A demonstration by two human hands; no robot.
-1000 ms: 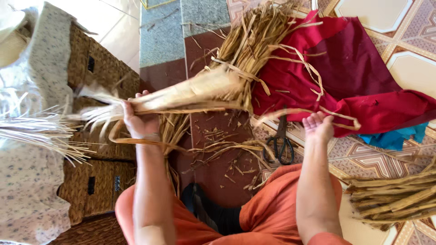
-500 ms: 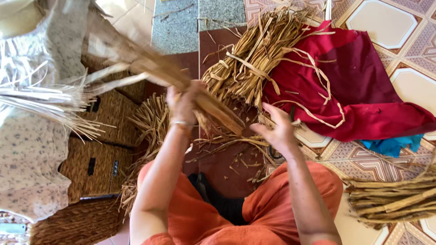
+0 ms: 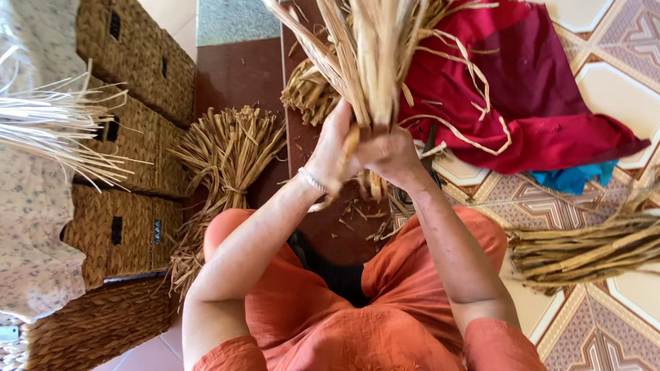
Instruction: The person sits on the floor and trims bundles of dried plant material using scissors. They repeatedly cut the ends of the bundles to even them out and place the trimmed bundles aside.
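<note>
A bunch of dried fibre strips [image 3: 371,62] is clasped tight in the grip of both the left hand [image 3: 335,152] and right hand [image 3: 390,154], while a tied bundle [image 3: 223,161] left of the grip and loose stalks [image 3: 584,247] to its right lie untouched.

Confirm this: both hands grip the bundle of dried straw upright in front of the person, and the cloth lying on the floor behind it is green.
Not quite. The head view shows the left hand and right hand gripping the bundle of dried straw upright, but the cloth on the floor behind it is red, not green.
</note>
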